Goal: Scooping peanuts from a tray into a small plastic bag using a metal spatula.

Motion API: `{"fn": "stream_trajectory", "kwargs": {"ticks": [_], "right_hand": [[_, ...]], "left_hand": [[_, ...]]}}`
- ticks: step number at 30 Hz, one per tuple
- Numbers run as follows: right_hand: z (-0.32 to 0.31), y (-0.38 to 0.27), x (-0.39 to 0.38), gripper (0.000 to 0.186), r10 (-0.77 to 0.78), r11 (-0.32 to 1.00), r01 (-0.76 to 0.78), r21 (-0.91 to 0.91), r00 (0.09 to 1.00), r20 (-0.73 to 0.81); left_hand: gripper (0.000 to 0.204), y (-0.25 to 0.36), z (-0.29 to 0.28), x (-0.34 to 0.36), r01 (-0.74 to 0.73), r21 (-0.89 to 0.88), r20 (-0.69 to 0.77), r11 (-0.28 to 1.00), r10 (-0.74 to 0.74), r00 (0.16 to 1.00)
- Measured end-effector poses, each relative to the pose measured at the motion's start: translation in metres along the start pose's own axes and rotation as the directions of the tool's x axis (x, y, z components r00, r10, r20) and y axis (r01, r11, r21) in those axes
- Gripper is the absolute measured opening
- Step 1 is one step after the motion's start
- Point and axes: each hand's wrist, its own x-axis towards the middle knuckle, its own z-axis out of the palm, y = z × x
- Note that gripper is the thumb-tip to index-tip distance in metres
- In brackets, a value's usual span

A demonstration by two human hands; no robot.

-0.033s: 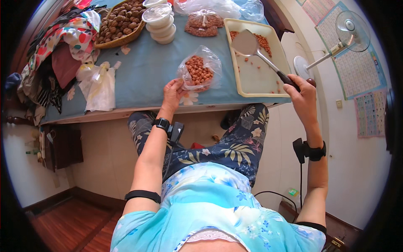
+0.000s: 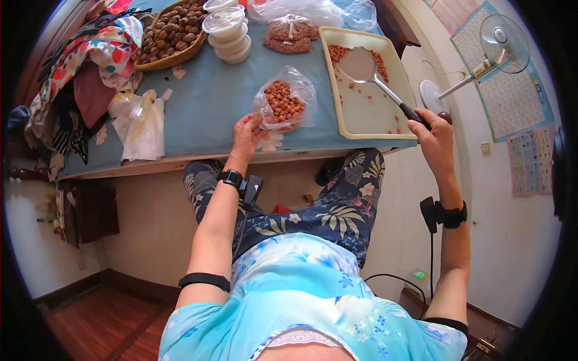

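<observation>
My left hand (image 2: pixel 246 133) pinches the near left edge of an open clear plastic bag (image 2: pixel 306 90) on the table. Reddish-brown peanuts (image 2: pixel 282 101) fill the bag's bottom. In my right hand (image 2: pixel 436 139) is the dark handle of a metal spatula (image 2: pixel 359 65), fingers wrapped round it. The spatula's broad blade is over the far left part of a cream plastic tray (image 2: pixel 364 120), above more peanuts (image 2: pixel 380 66). A few loose peanuts are scattered across the tray floor. Whether the blade touches them I cannot tell.
Behind the bag lies a tied bag of peanuts (image 2: pixel 290 36). Stacked white tubs (image 2: pixel 232 45) stand beside a wicker basket of walnuts (image 2: pixel 174 36). Plastic bags (image 2: pixel 139 129) and piled cloth (image 2: pixel 99 72) lie on the left. A fan (image 2: pixel 504 45) stands at the right.
The spatula's blade has shifted slightly to the right over the tray. My left hand keeps its hold on the bag.
</observation>
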Motion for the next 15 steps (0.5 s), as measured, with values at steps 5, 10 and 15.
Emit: {"fn": "stream_trajectory", "kwargs": {"ticks": [5, 10, 15], "right_hand": [[0.019, 0.093, 0.009, 0.010, 0.392, 0.847, -0.393, 0.357, 0.916, 0.078], [0.044, 0.113, 0.003, 0.011, 0.499, 0.744, -0.473, 0.472, 0.863, 0.079], [0.049, 0.113, 0.008, 0.020, 0.118, 0.897, -0.144, -0.418, 0.989, -0.088]], "left_hand": [[0.011, 0.002, 0.003, 0.002, -0.008, 0.011, -0.038, 1.000, 0.008, 0.999], [0.010, 0.002, 0.004, 0.003, 0.009, 0.013, -0.037, 1.000, -0.008, 0.999], [0.010, -0.002, -0.002, 0.003, -0.013, 0.014, -0.021, 1.000, 0.013, 1.000]]}}
